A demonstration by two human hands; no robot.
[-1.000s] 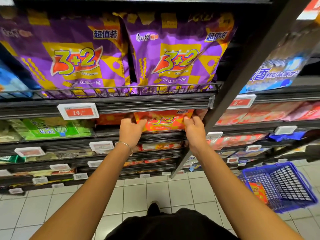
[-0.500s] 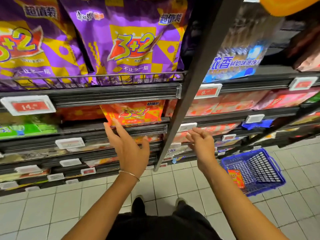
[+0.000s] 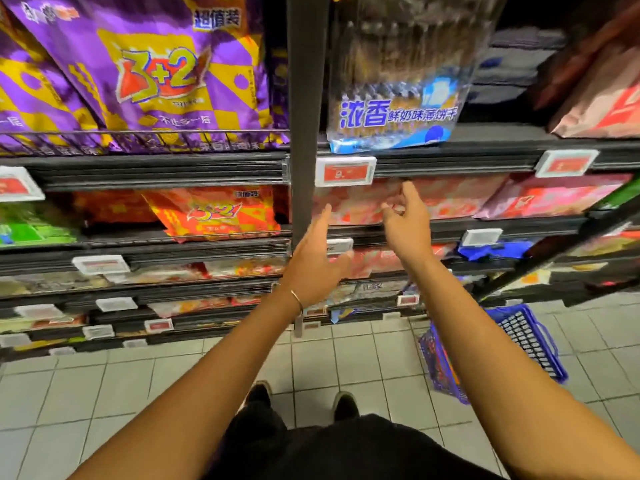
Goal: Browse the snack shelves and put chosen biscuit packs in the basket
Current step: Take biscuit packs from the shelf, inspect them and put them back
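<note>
A blue plastic mesh shopping basket (image 3: 530, 344) stands on the pale tiled floor (image 3: 104, 393) at the person's right, partly hidden behind the right forearm. Something reddish-orange shows through its near wall, too blurred to name.

The dark metal shelves (image 3: 166, 171) are packed. On the upper one, behind a wire rail, stand big purple-and-yellow bags marked "3+2" (image 3: 156, 74). Right of the dark upright post (image 3: 306, 98) leans a clear bag with a blue printed band (image 3: 398, 109). One level down, left of the post, lies an orange-red biscuit pack with the same "3+2" mark (image 3: 214, 213), tilted, its lower corner at the shelf edge, glossy and creased. Nobody holds it. Right of the post on that level lie pinkish-red flat packs (image 3: 453, 199), under a red-and-white price tag (image 3: 345, 171).

The left hand (image 3: 311, 268), with a thin metal bangle (image 3: 296, 299) at the wrist, is spread wide in front of the post, fingers straight, holding nothing. The right hand (image 3: 405, 223) reaches up at the pinkish-red packs, one finger raised and the rest loosely bent, empty; whether it touches them I cannot tell.
</note>
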